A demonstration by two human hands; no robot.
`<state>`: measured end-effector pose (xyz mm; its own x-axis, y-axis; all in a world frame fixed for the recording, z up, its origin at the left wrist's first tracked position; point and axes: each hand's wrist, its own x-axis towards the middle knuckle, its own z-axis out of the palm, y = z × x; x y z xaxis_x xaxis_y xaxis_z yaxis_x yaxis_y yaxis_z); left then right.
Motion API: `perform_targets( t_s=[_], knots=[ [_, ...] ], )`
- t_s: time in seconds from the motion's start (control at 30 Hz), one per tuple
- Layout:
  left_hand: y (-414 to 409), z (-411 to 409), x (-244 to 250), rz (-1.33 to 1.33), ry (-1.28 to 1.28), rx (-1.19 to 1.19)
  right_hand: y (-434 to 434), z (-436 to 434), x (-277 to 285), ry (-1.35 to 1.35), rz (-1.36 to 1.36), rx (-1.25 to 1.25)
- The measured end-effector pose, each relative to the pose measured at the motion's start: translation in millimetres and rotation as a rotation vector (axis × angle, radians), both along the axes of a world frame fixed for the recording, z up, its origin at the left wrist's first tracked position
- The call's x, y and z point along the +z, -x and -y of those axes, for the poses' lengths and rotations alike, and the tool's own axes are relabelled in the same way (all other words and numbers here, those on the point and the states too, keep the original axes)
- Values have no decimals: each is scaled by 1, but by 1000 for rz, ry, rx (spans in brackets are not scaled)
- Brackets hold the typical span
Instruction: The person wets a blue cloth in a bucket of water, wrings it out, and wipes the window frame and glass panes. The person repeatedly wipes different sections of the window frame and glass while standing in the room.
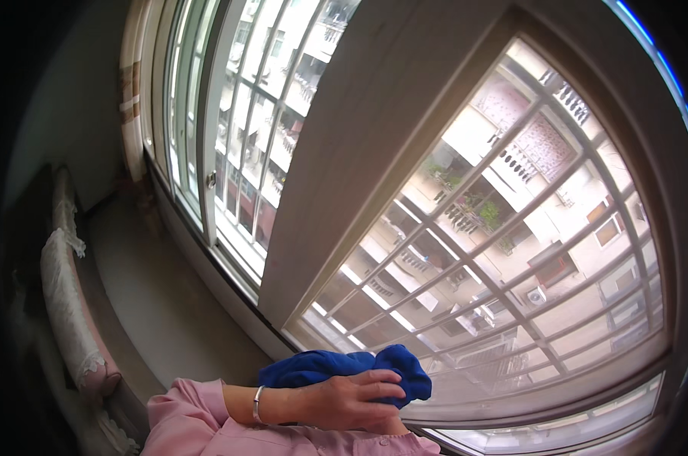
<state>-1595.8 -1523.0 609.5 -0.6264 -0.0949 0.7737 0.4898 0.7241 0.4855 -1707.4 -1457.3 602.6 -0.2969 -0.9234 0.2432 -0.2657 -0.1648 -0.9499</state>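
My left hand [358, 399] reaches in from the left at the bottom of the head view, with a silver bangle [257, 403] at its wrist. Its fingers curl over a bunched blue cloth [415, 373], and more of the cloth runs behind the forearm. Only a sliver of my right hand or wrist [396, 426] shows beneath the left, beside a pink cuff; its fingers are hidden. Just beyond the cloth stands a large glass window pane [464, 365] in a pale frame [549, 407]. I cannot tell whether the cloth touches the glass.
Left of the broad frame post, a sliding window sash [210, 125] with a latch stands over a sill [207, 273]. Window bars [498, 290] show through the glass, with buildings behind. A striped curtain [130, 97] hangs at upper left. Below it lies a lace-covered armrest [64, 302].
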Motion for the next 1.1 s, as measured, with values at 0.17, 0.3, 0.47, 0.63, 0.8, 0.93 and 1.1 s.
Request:
perform_targets(
  t_s=[0.17,0.3,0.47,0.63,0.8,0.93,1.1],
  knots=[
    [9,64,102,-410,365,529,25,-53,150,116,-847,-177],
    [46,168,172,-498,375,1083,57,-101,249,479,-1294,-646],
    [72,193,210,-577,421,1337,202,-204,361,741,-1806,-1621],
    [85,205,199,-664,341,1264,335,-251,469,173,-1230,-1335],
    [79,205,200,-647,428,1315,287,-189,455,115,-1396,-1586],
    [80,203,199,-631,393,1315,220,-127,459,154,-1501,-1466],
    [78,202,197,-651,412,1269,157,-18,467,250,-1719,-1321]
  ],
)
